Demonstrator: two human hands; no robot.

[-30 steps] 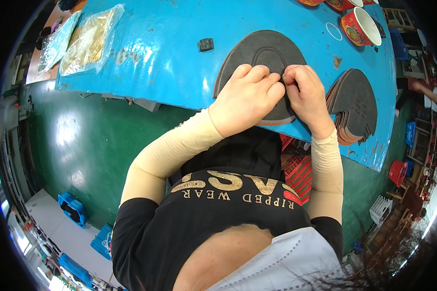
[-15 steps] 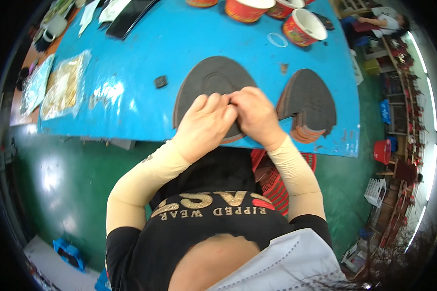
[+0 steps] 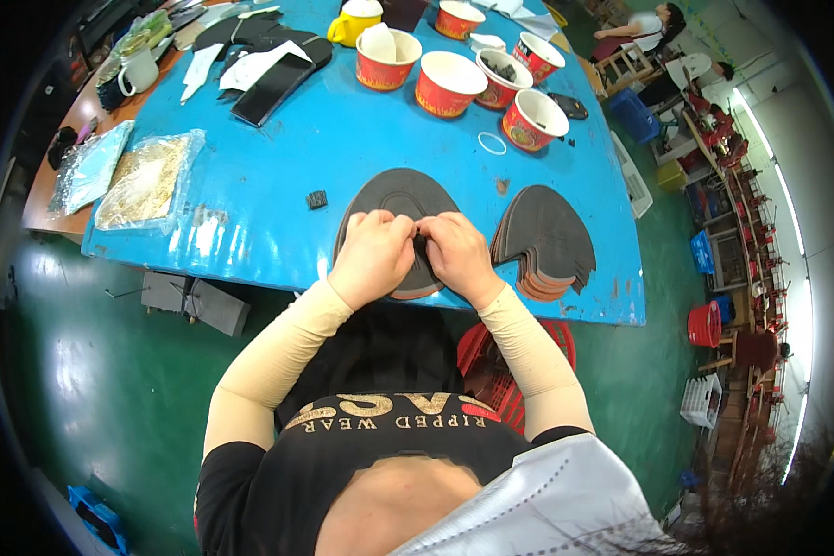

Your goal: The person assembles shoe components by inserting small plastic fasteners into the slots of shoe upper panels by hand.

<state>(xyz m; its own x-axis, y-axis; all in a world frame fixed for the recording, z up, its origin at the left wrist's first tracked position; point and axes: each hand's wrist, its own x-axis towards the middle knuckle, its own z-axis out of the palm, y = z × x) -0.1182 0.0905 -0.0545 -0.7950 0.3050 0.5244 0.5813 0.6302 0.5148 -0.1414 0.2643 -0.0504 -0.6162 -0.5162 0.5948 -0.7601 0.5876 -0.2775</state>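
My left hand [image 3: 375,255] and my right hand [image 3: 456,258] meet fingertip to fingertip, both closed in a pinch. Between them shows a small dark bit, too hidden to name. They are over the near part of a stack of dark grey, rounded flat pieces [image 3: 400,190] with brown edges; a curved outline marks the top piece. Right of my right hand lies a second such stack [image 3: 551,236], its near side notched and its layers fanned. A small black ridged block [image 3: 317,199] rests on the table left of the first stack.
Several red paper tubs [image 3: 449,88] stand at the back of the blue table [image 3: 259,185], near a white ring [image 3: 492,143]. A black phone [image 3: 273,90] and plastic bags [image 3: 148,181] lie leftward. Below the table edge is a red basket [image 3: 505,380]. A person [image 3: 644,32] sits far right.
The view has shifted, so more of the table's far side shows and the stacks appear lower. My hands stay pinched together over the left stack.
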